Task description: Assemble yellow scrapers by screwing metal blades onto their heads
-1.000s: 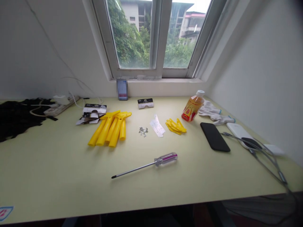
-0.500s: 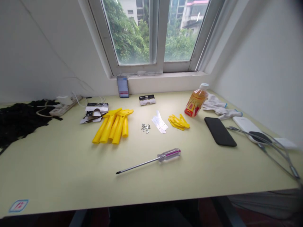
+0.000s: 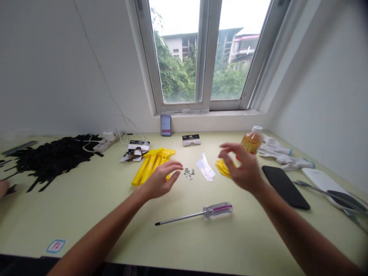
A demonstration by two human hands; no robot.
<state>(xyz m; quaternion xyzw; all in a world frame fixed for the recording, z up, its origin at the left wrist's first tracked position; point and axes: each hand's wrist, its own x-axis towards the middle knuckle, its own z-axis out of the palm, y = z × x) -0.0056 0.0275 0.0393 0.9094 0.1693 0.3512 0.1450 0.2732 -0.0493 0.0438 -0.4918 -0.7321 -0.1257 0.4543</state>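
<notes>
My left hand [image 3: 162, 179] hovers with fingers apart in front of the yellow plastic handles [image 3: 147, 168], partly covering them. Just right of its fingertips lies a small pile of metal screws and nuts [image 3: 189, 173]. My right hand [image 3: 243, 166] is raised, fingers spread and holding nothing, partly in front of the small yellow plastic pieces [image 3: 222, 168] and the bottle. White flat strips, probably blades [image 3: 206, 168], lie between both hands. Nearer me a screwdriver [image 3: 217, 210] with a clear and purple handle lies across the table, its tip to the left.
A drink bottle [image 3: 253, 141], white gloves [image 3: 277, 151] and a black phone [image 3: 284, 188] are on the right, with cables. At the back stand another phone [image 3: 166, 125] and a black-and-white card package [image 3: 191, 140]. Black strips [image 3: 57, 159] are heaped left; another person's hand [image 3: 3, 188] shows at the edge.
Both my hands have come into view over the table. The camera has tilted up and turned left, so more window and more of the black heap show. The objects appear unmoved.
</notes>
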